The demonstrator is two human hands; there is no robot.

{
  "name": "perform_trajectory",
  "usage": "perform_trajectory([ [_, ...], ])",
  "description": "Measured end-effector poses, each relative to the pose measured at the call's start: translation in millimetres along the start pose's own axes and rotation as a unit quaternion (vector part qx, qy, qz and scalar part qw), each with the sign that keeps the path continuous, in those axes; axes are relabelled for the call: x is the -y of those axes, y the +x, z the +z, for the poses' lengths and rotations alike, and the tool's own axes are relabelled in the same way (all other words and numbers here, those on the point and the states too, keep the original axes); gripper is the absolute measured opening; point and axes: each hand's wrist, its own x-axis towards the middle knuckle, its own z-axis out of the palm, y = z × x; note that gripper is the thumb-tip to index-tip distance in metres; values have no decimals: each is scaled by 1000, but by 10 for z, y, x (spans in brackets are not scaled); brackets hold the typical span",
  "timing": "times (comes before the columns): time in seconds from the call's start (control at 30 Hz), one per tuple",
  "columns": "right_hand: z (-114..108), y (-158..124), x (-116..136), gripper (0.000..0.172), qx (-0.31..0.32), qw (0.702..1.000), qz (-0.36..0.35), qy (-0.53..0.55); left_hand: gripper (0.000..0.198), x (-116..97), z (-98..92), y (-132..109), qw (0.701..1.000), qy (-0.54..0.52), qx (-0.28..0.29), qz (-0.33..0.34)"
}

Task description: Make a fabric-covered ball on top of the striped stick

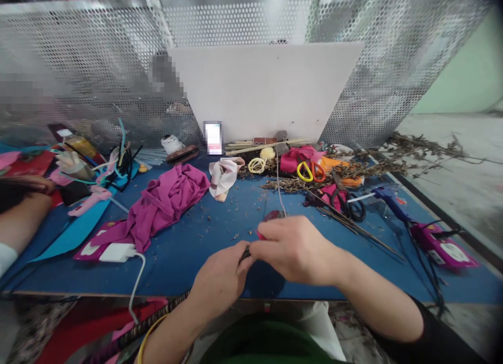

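My left hand [223, 272] is closed around a long dark stick [176, 302] with a banded, wrapped surface. The stick slants from the lower left, and a dark tip shows at the fingers. Close against it, my right hand [301, 251] is closed in a pinch near that tip; what it pinches is mostly hidden. A bit of red shows at its fingertips. Just beyond the knuckles lies a small dark reddish thing [274, 215], partly covered. A thin pale cord [279, 186] runs up from there toward the back of the table.
On the blue table [220, 222] lie a purple cloth [168, 196], a white charger [117, 252], yellow-and-orange-handled scissors [311, 172], black scissors [348, 201], dry twigs [373, 167] and a blue glue gun [393, 201]. Another person's arm [23, 222] rests at left. A white board [271, 91] stands behind.
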Motion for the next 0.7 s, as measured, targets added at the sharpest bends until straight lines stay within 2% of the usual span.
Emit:
perform_trajectory([
  [0.1,-7,179,-272,23,14,995,22,92,24,-55,-45,-68,997,53,49,19],
  [0.17,23,254,-469,17,61,974,44,212,24,-82,-86,-118,995,60,72,37],
  [0.27,150,284,-695,12,150,900,89,399,23,-103,-142,-178,992,34,85,83],
  [0.37,354,215,-771,11,179,825,141,518,23,-109,-194,-202,990,1,92,104],
  [0.47,553,81,-716,14,151,766,200,592,24,-100,-233,-199,990,-24,86,105],
  [0.53,640,-13,-637,18,104,747,247,609,24,-88,-239,-190,991,-33,82,100],
  [0.6,669,-99,-546,23,32,749,281,599,24,-77,-227,-180,991,-38,82,94],
  [0.7,617,-207,-415,25,-67,783,265,559,23,-77,-203,-165,990,-53,94,89],
])
